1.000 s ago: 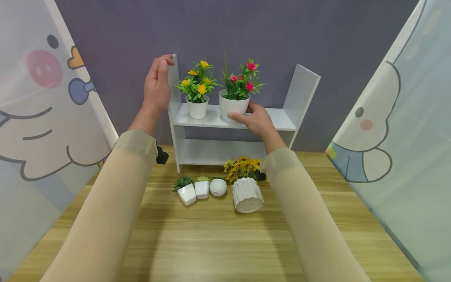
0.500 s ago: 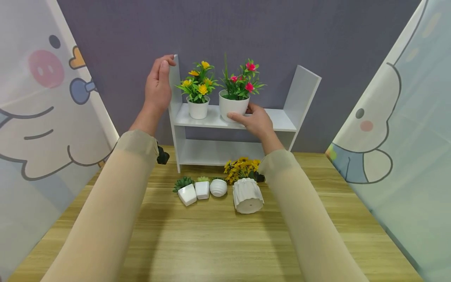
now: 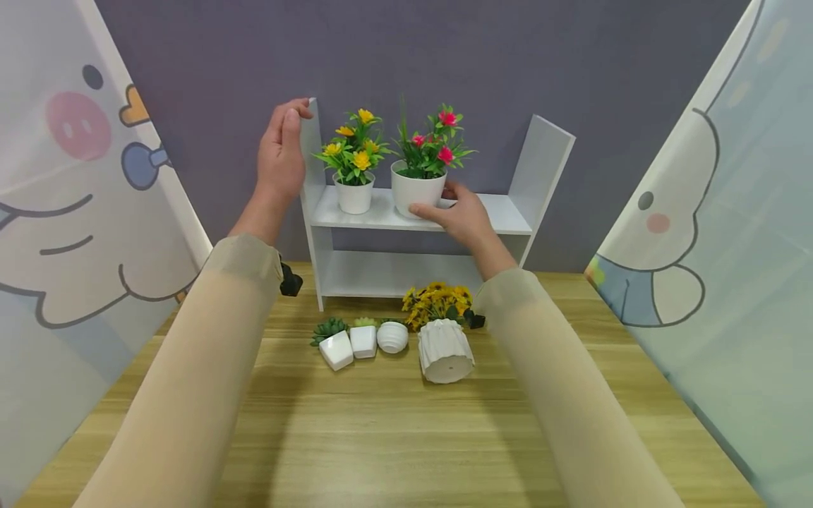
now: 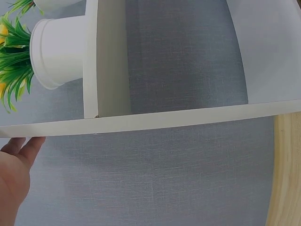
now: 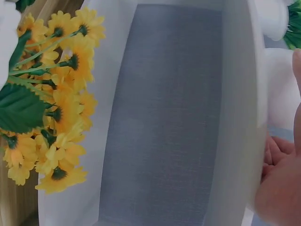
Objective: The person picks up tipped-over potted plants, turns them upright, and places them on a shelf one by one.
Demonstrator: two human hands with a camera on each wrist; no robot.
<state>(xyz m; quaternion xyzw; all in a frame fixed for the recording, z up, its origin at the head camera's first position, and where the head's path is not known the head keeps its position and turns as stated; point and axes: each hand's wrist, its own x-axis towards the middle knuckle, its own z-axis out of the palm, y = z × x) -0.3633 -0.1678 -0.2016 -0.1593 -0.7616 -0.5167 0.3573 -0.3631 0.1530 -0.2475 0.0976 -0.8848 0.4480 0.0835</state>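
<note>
On the upper board of a white shelf (image 3: 521,166) stands a white flowerpot (image 3: 418,194) with pink artificial flowers. My right hand (image 3: 468,217) holds this pot from the right, thumb at its lower front and fingers partly hidden behind it. To its left is a smaller white pot (image 3: 353,196) of yellow flowers, upright and untouched. My left hand (image 3: 281,152) is raised beside the shelf's left side panel (image 4: 141,121). In the left wrist view, its extended fingers (image 4: 31,149) touch the panel from outside.
Before the shelf, several pots lie on their sides on the wooden table (image 3: 356,437). These include two square succulent pots (image 3: 363,341), a round ribbed pot (image 3: 392,338), and a pleated white pot (image 3: 446,356) with yellow daisies (image 5: 66,103). A grey wall (image 3: 406,49) stands behind.
My right wrist has shifted slightly to the right, with the hand still at the pink-flower pot. Both pots on the shelf and my left hand look unmoved; the view shifts a little.
</note>
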